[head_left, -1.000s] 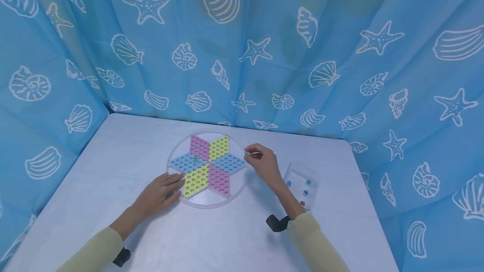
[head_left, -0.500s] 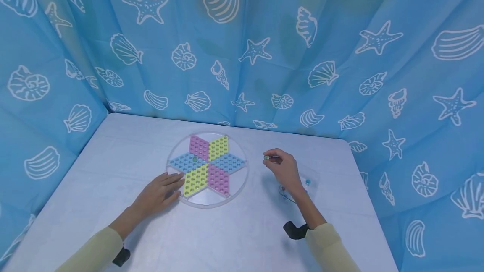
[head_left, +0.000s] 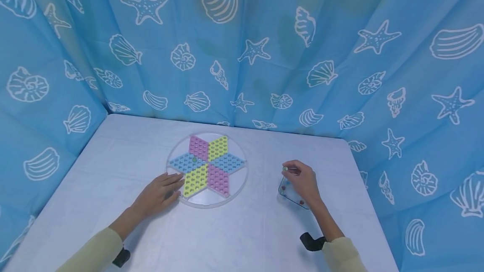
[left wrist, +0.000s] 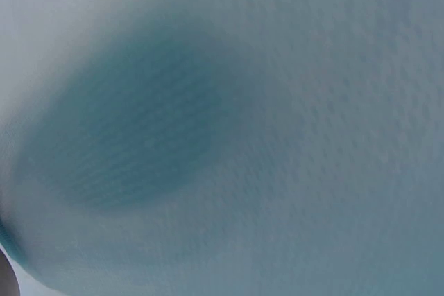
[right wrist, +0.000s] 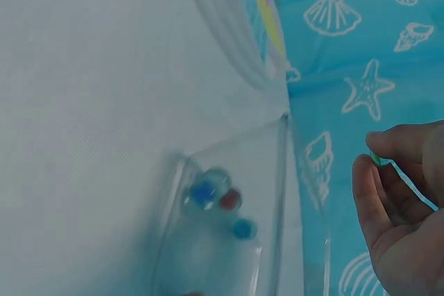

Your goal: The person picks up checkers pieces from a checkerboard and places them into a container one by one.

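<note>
My right hand [head_left: 303, 181] pinches a small green marble [head_left: 285, 169] between thumb and fingertips, in the air over the clear box [head_left: 289, 198]. In the right wrist view, thumb and index finger hold the marble [right wrist: 375, 158] above the box's right side. Blue [right wrist: 204, 193], red [right wrist: 230, 199] and teal [right wrist: 243, 228] marbles lie inside the box. My left hand [head_left: 160, 191] rests palm down, fingers extended, at the left rim of a round Chinese checkers board [head_left: 195, 183]. One green marble [head_left: 194, 160] sits in its left blue point. The left wrist view is only a blurred blue-grey surface.
A white cloth [head_left: 242, 238] covers the table. Blue curtains [head_left: 257, 87] with shell and starfish prints stand behind it and at both sides. A dark wrist camera is on the left wrist [head_left: 122, 257] and another on the right wrist [head_left: 313, 241].
My right hand has moved from the board's right edge rightward and nearer to me, over the box, still pinching the green marble. My left hand has stayed at the board's rim.
</note>
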`<move>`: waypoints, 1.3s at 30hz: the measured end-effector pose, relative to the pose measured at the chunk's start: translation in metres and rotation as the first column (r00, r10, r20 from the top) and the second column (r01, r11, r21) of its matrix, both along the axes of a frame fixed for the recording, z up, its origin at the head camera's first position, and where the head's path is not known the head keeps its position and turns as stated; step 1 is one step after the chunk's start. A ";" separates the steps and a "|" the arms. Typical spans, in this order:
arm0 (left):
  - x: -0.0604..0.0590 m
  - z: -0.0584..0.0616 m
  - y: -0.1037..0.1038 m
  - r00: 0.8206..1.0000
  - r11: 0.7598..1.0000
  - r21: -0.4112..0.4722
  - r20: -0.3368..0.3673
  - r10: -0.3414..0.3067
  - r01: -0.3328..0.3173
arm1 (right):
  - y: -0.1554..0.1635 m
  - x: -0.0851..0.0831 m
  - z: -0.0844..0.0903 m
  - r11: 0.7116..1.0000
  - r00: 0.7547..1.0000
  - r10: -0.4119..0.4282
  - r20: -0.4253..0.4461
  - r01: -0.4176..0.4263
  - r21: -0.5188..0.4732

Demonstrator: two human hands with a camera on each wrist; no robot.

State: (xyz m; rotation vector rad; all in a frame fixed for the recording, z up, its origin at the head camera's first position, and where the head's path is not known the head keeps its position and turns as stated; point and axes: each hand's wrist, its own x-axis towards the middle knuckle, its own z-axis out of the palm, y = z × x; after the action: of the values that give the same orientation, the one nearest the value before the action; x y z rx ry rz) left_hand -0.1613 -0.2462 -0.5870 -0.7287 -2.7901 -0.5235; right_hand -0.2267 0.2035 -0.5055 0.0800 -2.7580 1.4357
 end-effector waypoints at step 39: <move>-0.001 -0.006 0.000 1.000 1.000 0.009 -0.025 0.014 -0.014 | 0.018 -0.021 -0.045 0.931 0.993 -0.059 0.098 0.019 0.365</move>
State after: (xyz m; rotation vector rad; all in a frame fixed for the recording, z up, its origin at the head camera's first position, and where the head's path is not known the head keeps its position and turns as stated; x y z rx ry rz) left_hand -0.1622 -0.2461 -0.5932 -0.7087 -2.7661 -0.5209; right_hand -0.2481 0.2216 -0.5500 -0.0459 -3.0598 0.9281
